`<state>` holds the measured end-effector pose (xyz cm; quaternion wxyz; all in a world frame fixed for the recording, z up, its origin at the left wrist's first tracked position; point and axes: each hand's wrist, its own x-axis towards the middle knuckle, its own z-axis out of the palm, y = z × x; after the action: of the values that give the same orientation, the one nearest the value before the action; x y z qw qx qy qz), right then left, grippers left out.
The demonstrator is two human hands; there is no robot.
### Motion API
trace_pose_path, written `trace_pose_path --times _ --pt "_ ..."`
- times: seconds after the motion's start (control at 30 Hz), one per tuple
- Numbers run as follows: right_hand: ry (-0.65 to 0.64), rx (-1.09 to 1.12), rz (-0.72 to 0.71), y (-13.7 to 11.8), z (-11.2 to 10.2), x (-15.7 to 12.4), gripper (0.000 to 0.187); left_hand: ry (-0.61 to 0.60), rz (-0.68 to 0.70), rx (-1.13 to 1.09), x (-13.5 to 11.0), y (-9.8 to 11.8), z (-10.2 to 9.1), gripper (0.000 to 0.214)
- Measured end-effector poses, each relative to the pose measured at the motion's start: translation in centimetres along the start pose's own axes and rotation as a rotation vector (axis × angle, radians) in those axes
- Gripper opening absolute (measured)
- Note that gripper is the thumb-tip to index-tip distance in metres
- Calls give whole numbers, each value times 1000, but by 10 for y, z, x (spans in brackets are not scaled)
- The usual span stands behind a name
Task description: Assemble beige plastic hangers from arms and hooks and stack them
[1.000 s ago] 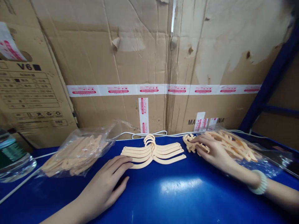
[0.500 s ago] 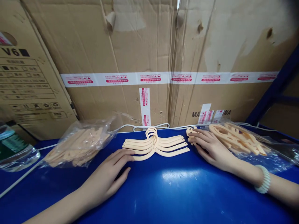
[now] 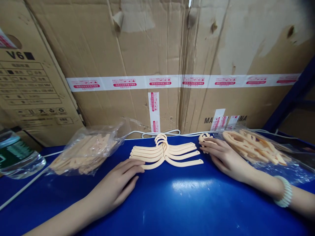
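Glossy blue tabletop (image 3: 172, 213) with a pale patch of reflected light (image 3: 190, 186), worn brown cardboard panels (image 3: 150, 52) standing behind it, red-printed white packing tape (image 3: 141, 82) running across them, a V6-marked carton (image 3: 31, 78) at left, a slanting blue post (image 3: 283, 104) at right

Smooth, pale cream hanger-shaped pieces (image 3: 164, 154), plastic-looking with a soft sheen, lie on a smooth, glossy blue bench (image 3: 172, 209). Thin, crinkled, shiny clear plastic bag (image 3: 116, 132). Matt brown cardboard panels (image 3: 147, 52), creased and scuffed, crossed by smooth white-and-red tape (image 3: 140, 82). Shiny transparent bottle (image 3: 27, 166).
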<state>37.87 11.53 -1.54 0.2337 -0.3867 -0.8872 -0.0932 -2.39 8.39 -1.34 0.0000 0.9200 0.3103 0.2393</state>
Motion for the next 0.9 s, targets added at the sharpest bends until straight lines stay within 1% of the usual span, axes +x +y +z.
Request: trace_pose_path --times 0.1,0.17,0.3,0.37,0.43,0.53,0.67,0.73,0.83,0.9 --pt "62 38 9 0 1 1 41 8 -13 -18 0 1 0 28" --pt "125 64 16 -1 2 2 41 36 2 -35 -1 1 1 29" --pt "338 137 17 0 1 2 30 108 35 -62 -4 -1 4 34" --pt "430 179 40 0 -2 0 25 129 41 -68 -5 0 4 32" --pt "492 217 104 0 -5 -2 21 121 26 -81 -4 1 3 28" --pt "587 282 240 -4 -8 -3 17 89 -16 -95 -3 5 0 23" --pt "744 449 380 -20 -12 1 14 100 -19 -85 0 8 -2 22" --pt "762 549 466 -32 -13 3 16 119 -9 -85 0 8 -2 25" --pt "707 698 606 -47 -13 5 18 123 5 -87 0 7 -1 31" --pt "670 815 660 -53 -10 4 20 119 -3 -90 1 7 -1 33"
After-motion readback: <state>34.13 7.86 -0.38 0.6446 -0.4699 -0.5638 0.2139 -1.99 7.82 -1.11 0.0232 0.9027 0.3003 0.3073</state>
